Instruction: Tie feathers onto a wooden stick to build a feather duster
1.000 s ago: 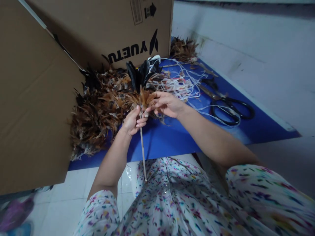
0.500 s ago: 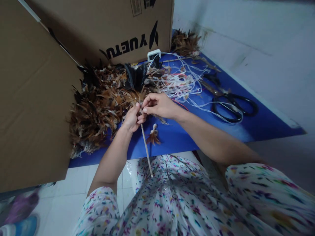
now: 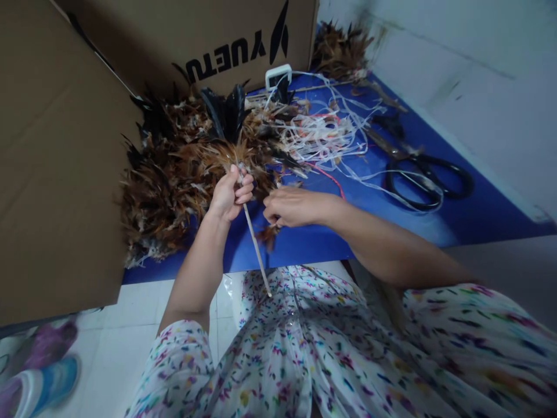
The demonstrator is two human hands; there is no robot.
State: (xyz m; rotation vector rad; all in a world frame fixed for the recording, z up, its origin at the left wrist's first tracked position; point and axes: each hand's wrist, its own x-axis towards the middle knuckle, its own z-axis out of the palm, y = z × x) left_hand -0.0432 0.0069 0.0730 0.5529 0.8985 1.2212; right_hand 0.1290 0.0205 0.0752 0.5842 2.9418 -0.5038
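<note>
My left hand (image 3: pixel 230 194) is closed around a thin pale stick (image 3: pixel 256 249) whose lower end reaches past the table edge, over my lap. At the stick's top stand black feathers (image 3: pixel 226 116) with brown feathers (image 3: pixel 230 154) around their base. To the right, my right hand (image 3: pixel 296 206) is low over the blue table, its fingers closed on a small brown feather tuft (image 3: pixel 267 235). The tuft's tip shows below the fingers, slightly blurred. Behind my left hand lies a large heap of brown and black feathers (image 3: pixel 169 168).
A tangle of white plastic strips (image 3: pixel 322 136) lies mid-table beside black-handled scissors (image 3: pixel 413 174). Cardboard boxes (image 3: pixel 243 29) stand at the back and left. Another feather bunch (image 3: pixel 343 49) sits in the far corner by the wall (image 3: pixel 456 64). A blue and white tub (image 3: pixel 52 383) is on the floor.
My right hand has left the feathered top of the stick and come down onto the feather tuft, which lay on the table half a second ago. My left hand keeps its hold.
</note>
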